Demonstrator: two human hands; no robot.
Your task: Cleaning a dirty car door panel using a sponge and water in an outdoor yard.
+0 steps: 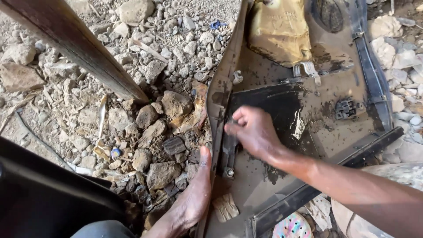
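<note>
- The work in hand is on a mud-caked plastic panel (282,145), which lies face up on the rubble ground (145,110), in the right half of the view.
- The right hand (253,132) reaches in from the lower right. Its fingers (235,121) are curled and closed on the upper end of a black bracket (229,152) that runs along the panel's left side.
- A bolt (229,172) sits at the bracket's lower end, just below the right hand and not touched by it.
- The left hand (194,194) lies stretched along the panel's left rim, thumb pointing up and palm against the edge. I cannot tell whether its fingers hook under the rim, as they are hidden.
- Judged from this, the step is pulling or working at the bracket while the left hand braces the panel so it does not slide over the stones.
- The next move seems to call for a firm counter-hold at the rim and a pull in line with the bracket. With the bolt seemingly in place, that end will likely resist, so the bolt may need attention first.
- The mud and a wet sheen on the dark patch (282,114) beside the right hand suggest a slippery grip.
- Farther up the panel sit a yellowish tank (280,31) and a small black clip (346,109), both well apart from the hands. A dark wooden beam (75,48) slants across the upper left.
</note>
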